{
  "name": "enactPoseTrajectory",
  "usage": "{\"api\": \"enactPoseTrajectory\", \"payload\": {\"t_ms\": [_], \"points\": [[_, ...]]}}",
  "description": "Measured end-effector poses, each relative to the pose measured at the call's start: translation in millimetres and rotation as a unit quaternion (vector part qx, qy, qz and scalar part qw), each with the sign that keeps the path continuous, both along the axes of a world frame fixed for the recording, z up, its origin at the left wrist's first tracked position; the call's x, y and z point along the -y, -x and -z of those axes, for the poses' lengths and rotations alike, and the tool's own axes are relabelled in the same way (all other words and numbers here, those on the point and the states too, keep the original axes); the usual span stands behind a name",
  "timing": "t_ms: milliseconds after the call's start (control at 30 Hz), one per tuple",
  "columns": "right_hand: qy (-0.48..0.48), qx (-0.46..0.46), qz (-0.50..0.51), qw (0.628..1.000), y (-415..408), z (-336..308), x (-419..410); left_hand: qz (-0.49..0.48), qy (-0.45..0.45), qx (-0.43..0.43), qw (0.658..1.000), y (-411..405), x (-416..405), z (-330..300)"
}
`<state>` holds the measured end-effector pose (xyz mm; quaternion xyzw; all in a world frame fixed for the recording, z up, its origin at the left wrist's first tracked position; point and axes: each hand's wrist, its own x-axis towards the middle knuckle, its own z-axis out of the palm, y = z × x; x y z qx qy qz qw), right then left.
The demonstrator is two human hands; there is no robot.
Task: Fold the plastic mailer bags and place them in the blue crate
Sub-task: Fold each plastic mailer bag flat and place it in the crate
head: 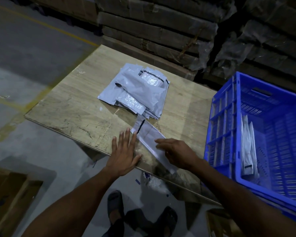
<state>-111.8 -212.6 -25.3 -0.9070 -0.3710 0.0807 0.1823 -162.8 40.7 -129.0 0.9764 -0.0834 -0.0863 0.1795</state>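
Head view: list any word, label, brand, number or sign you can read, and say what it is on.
No readable text anywhere.
Pile of mailer bags: black strips and shiny panels, no legible print.
Folded mailer under the hands: a black strip only.
Blue crate: no label visible.
Stacked cartons: too dark to read.

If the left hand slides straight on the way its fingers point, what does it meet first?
Probably the black-striped end of the folded grey plastic mailer, just beyond the left hand; depth is uncertain.

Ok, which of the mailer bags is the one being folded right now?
The narrow folded bag at the table's near edge, under both hands: the left hand flat beside it, the right hand on it. The others sit in the pile or the crate.
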Motion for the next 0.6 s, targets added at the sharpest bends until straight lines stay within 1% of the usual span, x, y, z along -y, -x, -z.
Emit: {"api": "enactPoseTrajectory", "payload": {"t_ms": [67,100,167,233,267,333,400,467,500,567,600], "points": [[0.05,0.04,-0.011,0.998,-13,5,2,0.008,-0.007,-0.007,1.0,-1,0,0],[0.09,0.059,-0.014,0.994,-17,8,2,0.011,-0.007,-0.01,1.0,-1,0,0],[0.169,0.086,0.007,0.982,-21,17,-2,0.014,-0.002,-0.005,1.0,-1,0,2],[0.199,0.091,0.038,0.975,-21,28,-10,0.012,0.009,0.0,1.0,-1,-1,2],[0.208,0.075,0.051,0.974,-18,34,-14,0.012,0.01,-0.003,1.0,-2,-1,0],[0.227,0.002,0.087,0.97,-15,45,-23,0.011,0.005,-0.011,1.0,-3,0,-3],[0.25,-0.044,0.093,0.963,-10,53,-29,0.006,0.0,-0.003,1.0,-5,2,-6],[0.244,-0.047,0.054,0.967,-4,59,-28,0.012,-0.031,0.039,0.999,-6,5,-8],[0.221,-0.039,0.03,0.974,0,62,-25,0.028,-0.046,0.069,0.996,-8,8,-7],[0.134,-0.025,0.003,0.991,11,71,-21,0.087,-0.03,0.112,0.99,-13,19,-5],[0.089,-0.034,0.022,0.995,16,75,-21,0.111,-0.009,0.117,0.987,-16,25,-5]]}}
